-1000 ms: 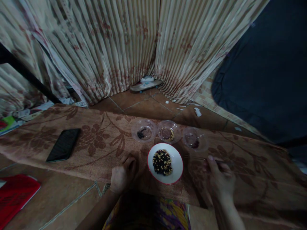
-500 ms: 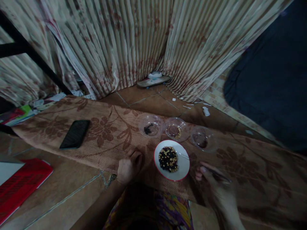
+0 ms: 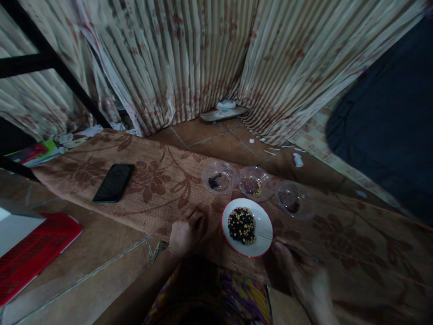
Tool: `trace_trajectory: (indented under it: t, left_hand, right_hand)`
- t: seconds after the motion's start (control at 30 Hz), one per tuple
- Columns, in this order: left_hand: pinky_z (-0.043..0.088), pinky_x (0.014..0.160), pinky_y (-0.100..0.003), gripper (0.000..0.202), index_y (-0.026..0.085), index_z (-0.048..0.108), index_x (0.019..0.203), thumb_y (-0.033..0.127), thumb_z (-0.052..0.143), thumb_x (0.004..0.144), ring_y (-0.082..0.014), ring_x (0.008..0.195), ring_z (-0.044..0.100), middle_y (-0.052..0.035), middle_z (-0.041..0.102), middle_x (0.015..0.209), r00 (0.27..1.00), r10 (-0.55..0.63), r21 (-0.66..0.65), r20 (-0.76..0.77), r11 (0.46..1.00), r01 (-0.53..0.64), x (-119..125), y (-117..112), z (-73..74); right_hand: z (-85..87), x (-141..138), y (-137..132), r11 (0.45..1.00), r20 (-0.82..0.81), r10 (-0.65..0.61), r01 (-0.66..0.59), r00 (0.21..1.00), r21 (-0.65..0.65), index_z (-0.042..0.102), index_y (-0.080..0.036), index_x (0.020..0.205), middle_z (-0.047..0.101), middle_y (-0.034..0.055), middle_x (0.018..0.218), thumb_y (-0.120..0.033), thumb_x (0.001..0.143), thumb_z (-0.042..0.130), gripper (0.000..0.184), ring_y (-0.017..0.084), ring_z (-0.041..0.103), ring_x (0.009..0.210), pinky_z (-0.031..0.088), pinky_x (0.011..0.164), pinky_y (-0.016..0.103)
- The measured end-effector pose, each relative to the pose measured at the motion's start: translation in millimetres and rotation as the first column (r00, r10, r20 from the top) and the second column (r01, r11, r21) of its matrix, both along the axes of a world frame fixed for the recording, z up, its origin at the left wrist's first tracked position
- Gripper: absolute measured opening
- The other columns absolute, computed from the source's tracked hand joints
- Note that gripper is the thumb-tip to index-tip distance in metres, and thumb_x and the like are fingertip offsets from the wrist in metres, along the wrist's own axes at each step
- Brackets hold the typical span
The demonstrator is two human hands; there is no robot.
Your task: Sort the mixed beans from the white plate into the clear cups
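A white plate with a red rim lies on a brown floral cloth and holds a heap of mixed dark and pale beans. Behind it stand three clear plastic cups: one with dark beans, one with pale beans, one with a few reddish beans. My left hand rests on the cloth just left of the plate, fingers curled into a loose fist. My right hand, blurred, sits right of the plate and grips a thin dark stick-like tool pointing at the plate.
A black phone lies on the cloth to the left. A red book is on the tiled floor at lower left. Striped curtains hang behind, with a sandal at their foot. A dark cloth mass fills the right.
My right hand has drawn back toward me and lower, still holding the thin tool. The view has shifted left and down. My left hand stays in place.
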State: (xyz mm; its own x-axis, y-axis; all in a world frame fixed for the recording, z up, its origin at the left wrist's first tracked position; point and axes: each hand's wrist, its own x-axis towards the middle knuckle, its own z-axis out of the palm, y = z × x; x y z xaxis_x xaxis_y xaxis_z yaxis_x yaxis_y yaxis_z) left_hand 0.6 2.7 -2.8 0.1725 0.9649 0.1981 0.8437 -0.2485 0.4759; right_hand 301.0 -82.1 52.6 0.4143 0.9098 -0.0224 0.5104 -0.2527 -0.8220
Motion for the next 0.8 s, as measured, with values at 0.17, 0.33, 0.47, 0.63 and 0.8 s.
trace_trajectory:
  t: [0.17,0.33,0.47,0.63,0.8]
  left_hand:
    - [0.046,0.063,-0.022,0.02,0.024,0.069,0.094,0.029,0.05,0.098,-0.013,0.078,0.068,-0.0013,0.07,0.096,1.0,0.003,0.012,-0.018,1.0,-0.003,-0.4,-0.2,0.5]
    - [0.047,0.065,-0.023,0.021,0.024,0.069,0.095,0.028,0.049,0.098,-0.0137,0.08,0.068,-0.002,0.071,0.097,1.0,0.001,-0.01,-0.01,1.0,-0.001,0.1,-1.0,3.8]
    - [0.047,0.066,-0.022,0.022,0.023,0.069,0.095,0.03,0.048,0.098,-0.0138,0.081,0.068,-0.0027,0.071,0.097,1.0,0.012,-0.029,-0.013,1.0,-0.012,0.6,-1.2,4.3]
    - [0.047,0.065,-0.022,0.023,0.023,0.069,0.094,0.03,0.047,0.099,-0.0138,0.08,0.067,-0.0024,0.071,0.096,1.0,0.004,-0.024,-0.011,1.0,-0.004,0.2,-0.6,3.6]
    - [0.046,0.064,-0.022,0.022,0.023,0.069,0.093,0.029,0.049,0.098,-0.0145,0.081,0.068,-0.0024,0.07,0.094,1.0,-0.005,-0.014,-0.012,1.0,0.004,-0.3,-0.2,4.4]
  right_hand:
    - [5.7,-6.5,7.6,0.998,0.039,0.038,-0.04,0.999,0.041,0.078,-0.022,0.084,0.079,0.0077,0.088,-0.057,0.079,0.068,0.036,0.025,0.076,0.081,0.061,0.069,0.031]
    - [1.7,-9.0,15.5,0.997,0.113,0.026,-0.034,0.993,0.062,0.078,-0.023,0.082,0.079,0.0084,0.09,-0.062,0.077,0.066,0.041,0.026,0.075,0.083,0.06,0.075,0.035]
    - [0.4,-11.2,18.6,0.997,0.144,0.017,-0.029,0.989,0.075,0.078,-0.023,0.082,0.079,0.0085,0.09,-0.062,0.078,0.066,0.041,0.026,0.075,0.084,0.059,0.074,0.034]
    - [-1.6,-14.0,18.7,0.995,0.175,0.031,-0.047,0.984,0.088,0.077,-0.024,0.08,0.079,0.0084,0.088,-0.062,0.081,0.063,0.041,0.025,0.074,0.082,0.059,0.075,0.035]
    - [-3.5,-15.1,17.7,0.992,0.211,0.026,-0.052,0.977,0.116,0.078,-0.024,0.081,0.079,0.0093,0.092,-0.063,0.081,0.062,0.043,0.026,0.074,0.083,0.059,0.073,0.034]
